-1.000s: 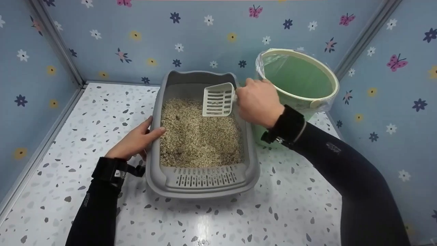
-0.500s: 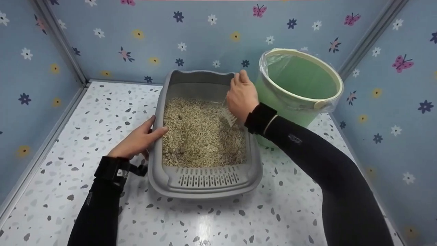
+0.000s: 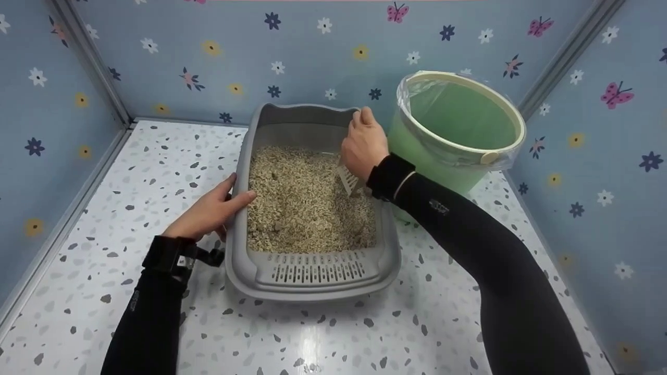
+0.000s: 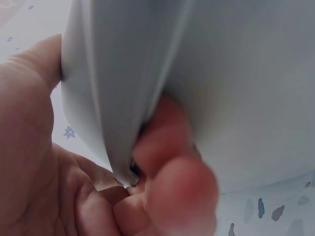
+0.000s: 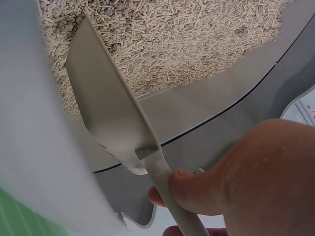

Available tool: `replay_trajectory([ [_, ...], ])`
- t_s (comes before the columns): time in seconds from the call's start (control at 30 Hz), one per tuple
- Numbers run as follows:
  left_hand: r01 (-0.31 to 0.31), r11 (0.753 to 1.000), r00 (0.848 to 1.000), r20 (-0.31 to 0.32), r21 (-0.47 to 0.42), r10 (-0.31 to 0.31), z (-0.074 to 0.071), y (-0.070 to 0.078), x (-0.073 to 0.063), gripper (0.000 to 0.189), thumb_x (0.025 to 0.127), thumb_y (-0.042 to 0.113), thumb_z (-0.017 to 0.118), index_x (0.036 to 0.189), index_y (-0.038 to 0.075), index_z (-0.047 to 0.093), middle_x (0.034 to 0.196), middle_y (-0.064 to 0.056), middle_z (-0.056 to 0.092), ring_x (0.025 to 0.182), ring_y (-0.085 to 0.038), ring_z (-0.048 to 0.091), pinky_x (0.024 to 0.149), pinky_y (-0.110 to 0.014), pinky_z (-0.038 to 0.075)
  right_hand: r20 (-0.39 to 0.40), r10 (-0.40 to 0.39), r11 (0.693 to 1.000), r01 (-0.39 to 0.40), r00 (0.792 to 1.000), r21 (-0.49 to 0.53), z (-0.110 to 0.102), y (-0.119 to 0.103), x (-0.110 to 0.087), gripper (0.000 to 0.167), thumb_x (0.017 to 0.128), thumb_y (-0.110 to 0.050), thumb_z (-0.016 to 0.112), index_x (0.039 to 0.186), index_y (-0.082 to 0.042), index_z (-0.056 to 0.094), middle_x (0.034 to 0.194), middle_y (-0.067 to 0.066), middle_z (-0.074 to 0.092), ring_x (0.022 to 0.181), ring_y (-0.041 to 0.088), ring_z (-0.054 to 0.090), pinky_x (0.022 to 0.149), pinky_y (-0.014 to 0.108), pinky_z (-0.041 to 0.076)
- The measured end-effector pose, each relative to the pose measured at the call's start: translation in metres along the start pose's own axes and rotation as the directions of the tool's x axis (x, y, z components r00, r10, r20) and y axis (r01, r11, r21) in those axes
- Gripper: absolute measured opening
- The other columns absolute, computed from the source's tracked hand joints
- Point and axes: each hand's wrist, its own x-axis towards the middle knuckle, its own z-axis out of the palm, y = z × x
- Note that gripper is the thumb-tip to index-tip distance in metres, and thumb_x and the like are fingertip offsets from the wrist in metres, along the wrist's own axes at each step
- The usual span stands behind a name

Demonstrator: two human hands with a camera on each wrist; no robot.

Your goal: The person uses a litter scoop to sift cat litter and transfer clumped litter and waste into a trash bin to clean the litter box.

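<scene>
A grey litter box [image 3: 318,289] holds pale pellet litter [image 3: 297,203] with some darker patches. My left hand [image 3: 206,211] grips its left rim; in the left wrist view the thumb [image 4: 42,59] lies on one side of the rim and curled fingers [image 4: 179,191] on the other. At the box's right side, my right hand [image 3: 365,146] holds a litter scoop [image 3: 348,181] by its handle. The right wrist view shows the scoop's pale blade [image 5: 106,93] turned on edge, tip at the litter. In the head view the hand hides much of the scoop.
Right behind the box's right side stands a green bin [image 3: 435,156] with a cream rim and clear plastic liner. Flower-patterned walls [image 3: 292,52] enclose the back and sides. The speckled white surface [image 3: 312,338] carries box and bin.
The right hand has moved left and turned the scoop from flat above the litter to on edge, lowered at the right side. The left hand keeps its grip on the rim.
</scene>
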Motion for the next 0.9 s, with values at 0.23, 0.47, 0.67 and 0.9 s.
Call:
replay_trajectory([
  [0.23, 0.005, 1.000, 1.000, -0.003, 0.008, -0.005, -0.001, 0.000, 0.000, 0.110, 0.107, 0.071, 0.062, 0.180, 0.026, -0.006, 0.126, -0.029, 0.066, 0.072, -0.031, 0.074, 0.061, -0.058, 0.069, 0.001, 0.011, 0.999, -0.011, 1.000, 0.042, -0.003, 0.005, -0.006, 0.041, 0.120, -0.021, 0.038, 0.084, -0.013, 0.057, 0.094, 0.008, 0.044, 0.097, 0.033, 0.029, 0.090, 0.048, 0.021],
  [0.47, 0.008, 1.000, 1.000, -0.007, 0.010, -0.008, 0.000, -0.001, -0.001, 0.110, 0.107, 0.071, 0.062, 0.180, 0.024, -0.006, 0.130, -0.030, 0.065, 0.074, -0.032, 0.074, 0.060, -0.054, 0.069, -0.013, 0.079, 0.983, -0.076, 0.997, 0.167, -0.009, 0.007, -0.011, 0.036, 0.117, -0.023, 0.043, 0.091, -0.009, 0.064, 0.095, 0.010, 0.054, 0.091, 0.031, 0.039, 0.085, 0.046, 0.037],
  [0.67, 0.018, 1.000, 1.000, -0.009, 0.000, -0.018, 0.000, -0.002, -0.002, 0.113, 0.106, 0.072, 0.063, 0.180, 0.021, -0.006, 0.139, -0.032, 0.063, 0.076, -0.033, 0.076, 0.060, -0.053, 0.069, -0.002, 0.086, 0.928, -0.080, 0.996, 0.365, -0.008, 0.001, -0.013, 0.034, 0.113, -0.024, 0.046, 0.106, -0.002, 0.070, 0.107, 0.021, 0.067, 0.101, 0.038, 0.058, 0.089, 0.055, 0.055],
  [0.9, -0.007, 1.000, 1.000, -0.004, 0.012, 0.007, -0.001, -0.001, 0.000, 0.109, 0.109, 0.068, 0.061, 0.180, 0.022, -0.007, 0.140, -0.035, 0.063, 0.074, -0.031, 0.076, 0.057, -0.053, 0.068, -0.027, 0.103, 0.946, -0.089, 0.994, 0.311, -0.004, 0.001, -0.012, 0.035, 0.116, -0.022, 0.040, 0.093, -0.007, 0.063, 0.099, 0.015, 0.059, 0.095, 0.034, 0.049, 0.092, 0.050, 0.045],
])
